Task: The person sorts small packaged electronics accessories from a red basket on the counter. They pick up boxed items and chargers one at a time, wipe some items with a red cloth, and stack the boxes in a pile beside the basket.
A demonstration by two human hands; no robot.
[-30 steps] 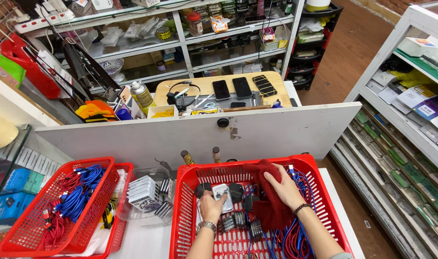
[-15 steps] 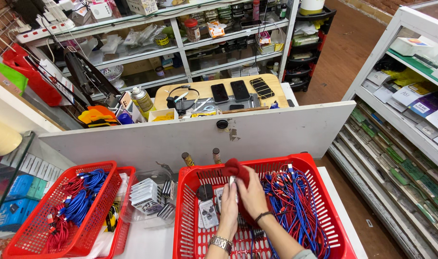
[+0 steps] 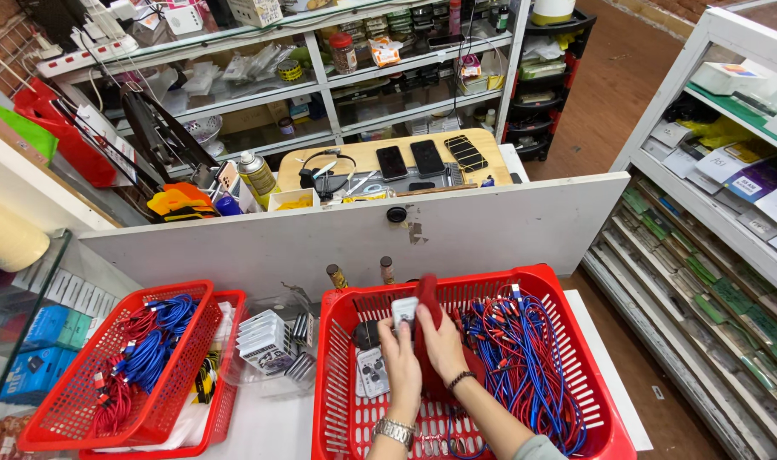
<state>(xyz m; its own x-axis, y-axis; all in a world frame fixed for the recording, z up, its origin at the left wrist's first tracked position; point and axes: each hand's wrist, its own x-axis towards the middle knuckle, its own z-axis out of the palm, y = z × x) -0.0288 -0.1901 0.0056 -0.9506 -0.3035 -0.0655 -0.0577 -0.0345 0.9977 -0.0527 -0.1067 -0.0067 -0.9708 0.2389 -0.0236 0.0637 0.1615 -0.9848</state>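
- Left hand (image 3: 403,356) raised over the near-left part of the big red basket (image 3: 541,281), fingers pinched on a small white packet (image 3: 404,309) held upright at the fingertips.
- Right hand (image 3: 444,345) just beside the left, touching a dark red cloth-like piece (image 3: 428,298) that stands up between the two hands; whether gripping it or only pressing against it cannot be told.
- Both hands close together, near touching, a metal watch (image 3: 394,431) on the left wrist and a dark bead bracelet (image 3: 461,380) on the right.
- Under the hands, on the basket floor: small flat packets (image 3: 371,372) and a dark round item, too small to make out.
- To the right in the same basket: a heap of red and blue cables (image 3: 524,358), filling most of that side.
- Well apart on the left: a second red basket (image 3: 82,400) holding more red and blue cables (image 3: 146,349), set on another red tray.
- Between the two baskets: a clear bag of small white packets (image 3: 265,341).
- Behind the baskets: a white board (image 3: 490,226) standing as a low wall, with two small bottles (image 3: 337,276) at its foot.
- Beyond the board: a wooden table (image 3: 367,153) with three phones (image 3: 428,157) lying flat, and metal shelves full of goods.
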